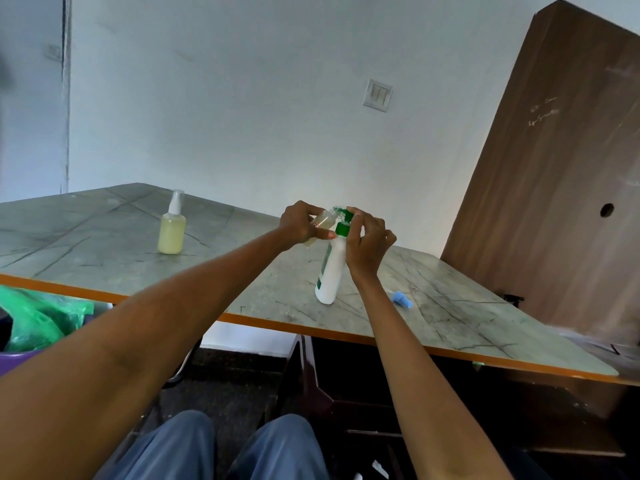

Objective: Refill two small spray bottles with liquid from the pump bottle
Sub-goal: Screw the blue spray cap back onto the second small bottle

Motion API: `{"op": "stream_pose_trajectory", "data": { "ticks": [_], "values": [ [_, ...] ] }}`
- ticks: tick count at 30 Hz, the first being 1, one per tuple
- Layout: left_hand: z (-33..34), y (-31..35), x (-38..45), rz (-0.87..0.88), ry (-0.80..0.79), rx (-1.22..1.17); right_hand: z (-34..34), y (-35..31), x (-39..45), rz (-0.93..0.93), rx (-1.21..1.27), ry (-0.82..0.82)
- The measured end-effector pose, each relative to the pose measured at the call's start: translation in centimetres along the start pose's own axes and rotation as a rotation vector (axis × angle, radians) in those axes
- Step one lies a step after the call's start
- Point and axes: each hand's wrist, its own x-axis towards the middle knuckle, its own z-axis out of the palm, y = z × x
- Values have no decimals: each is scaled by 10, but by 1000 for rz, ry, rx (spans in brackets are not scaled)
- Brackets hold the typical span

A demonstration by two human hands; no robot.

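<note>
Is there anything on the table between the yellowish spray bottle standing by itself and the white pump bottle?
In the head view, only bare grey marbled tabletop lies between the yellow-filled clear spray bottle and the white green-topped pump bottle.

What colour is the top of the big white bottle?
Green: the pump top shows clearly in the head view.
</note>
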Motion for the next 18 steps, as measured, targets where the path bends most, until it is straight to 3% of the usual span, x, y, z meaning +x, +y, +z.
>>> {"op": "stream_pose_trajectory", "data": {
  "ticks": [18],
  "values": [
    [3,-1,-5,-31,19,-31,6,5,3,20,-41,17]
  ]
}}
